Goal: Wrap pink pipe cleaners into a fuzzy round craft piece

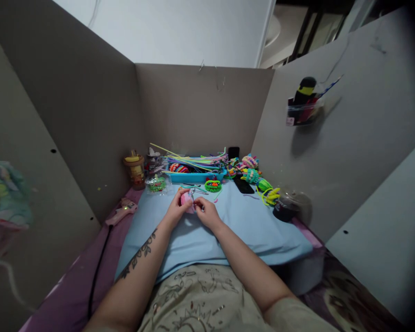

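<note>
My left hand (175,210) is closed around a small pink fuzzy piece (187,199), which looks like pipe-cleaner work with a bluish-grey part at its top. At the right edge of that piece, my right hand (208,213) pinches with thumb and fingers. What sits between those right fingertips is too small to make out. Just beyond the hands lies a green fuzzy ring (213,186) with an orange middle. Thin tools and pipe-cleaner pieces lie behind the left hand, partly covered by it. Both hands are above the light blue cloth (252,230).
A blue tray (196,177) of pipe cleaners stands at the back. Left of it are a brown cup (135,170) and a plastic-wrapped green piece (156,184). A pink glue gun (123,210) lies left. Rightward are a phone (243,185), colourful fuzzy pieces (251,175) and a black jar (285,210).
</note>
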A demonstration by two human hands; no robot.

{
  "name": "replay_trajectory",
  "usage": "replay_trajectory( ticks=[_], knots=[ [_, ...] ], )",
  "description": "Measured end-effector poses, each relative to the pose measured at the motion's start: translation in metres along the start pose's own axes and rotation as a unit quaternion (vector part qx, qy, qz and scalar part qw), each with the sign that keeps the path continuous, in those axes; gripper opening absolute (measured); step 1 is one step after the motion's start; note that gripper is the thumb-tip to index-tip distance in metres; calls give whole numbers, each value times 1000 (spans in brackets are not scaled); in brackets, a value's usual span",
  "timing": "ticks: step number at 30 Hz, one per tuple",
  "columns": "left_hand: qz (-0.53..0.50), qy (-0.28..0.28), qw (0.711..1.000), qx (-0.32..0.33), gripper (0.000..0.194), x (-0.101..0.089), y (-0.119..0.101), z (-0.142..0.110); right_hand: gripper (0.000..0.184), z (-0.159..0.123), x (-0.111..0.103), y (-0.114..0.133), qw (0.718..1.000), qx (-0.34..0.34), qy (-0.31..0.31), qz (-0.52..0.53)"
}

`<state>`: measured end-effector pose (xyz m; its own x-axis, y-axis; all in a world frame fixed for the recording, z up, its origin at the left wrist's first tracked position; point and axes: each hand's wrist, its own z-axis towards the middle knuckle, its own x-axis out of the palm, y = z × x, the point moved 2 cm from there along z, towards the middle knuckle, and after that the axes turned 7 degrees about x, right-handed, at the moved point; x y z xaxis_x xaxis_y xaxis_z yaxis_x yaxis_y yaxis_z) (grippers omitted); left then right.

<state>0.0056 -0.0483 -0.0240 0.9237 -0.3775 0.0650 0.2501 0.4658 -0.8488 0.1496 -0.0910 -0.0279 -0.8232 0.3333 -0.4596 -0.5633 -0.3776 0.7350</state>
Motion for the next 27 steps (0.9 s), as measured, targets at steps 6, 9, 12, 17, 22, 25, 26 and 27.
replay_trajectory(
  ticks=[6, 9, 12, 17, 22, 25, 26, 27],
  knots=[
    [-22, 29, 999, -5, 64, 0, -2, 0, 14, 2, -5, 2, 998, 8, -30, 50],
    [-49, 61, 997, -13, 73, 2, -2, -1, 11, 3, -9, 3, 995, 31, -60, 75],
    [-66, 88, 994, -28, 78, 3, -1, -3, 9, 3, -13, 4, 990, 46, -85, 104],
    [-96, 100, 990, -36, 86, 3, 4, -2, 9, 2, -13, 7, 983, 52, -78, 160],
    [-90, 99, 991, -27, 85, 2, 8, -2, 14, 4, -10, 6, 979, 67, -69, 179],
    [-72, 100, 992, -30, 81, 1, 8, -2, 17, 5, -7, 1, 975, 90, -58, 197],
    [-68, 101, 992, -33, 80, 0, 8, -2, 17, 6, -6, -1, 972, 99, -51, 206],
    [-64, 102, 992, -34, 78, 0, 8, -2, 17, 7, -6, -2, 969, 107, -43, 218]
  ],
)
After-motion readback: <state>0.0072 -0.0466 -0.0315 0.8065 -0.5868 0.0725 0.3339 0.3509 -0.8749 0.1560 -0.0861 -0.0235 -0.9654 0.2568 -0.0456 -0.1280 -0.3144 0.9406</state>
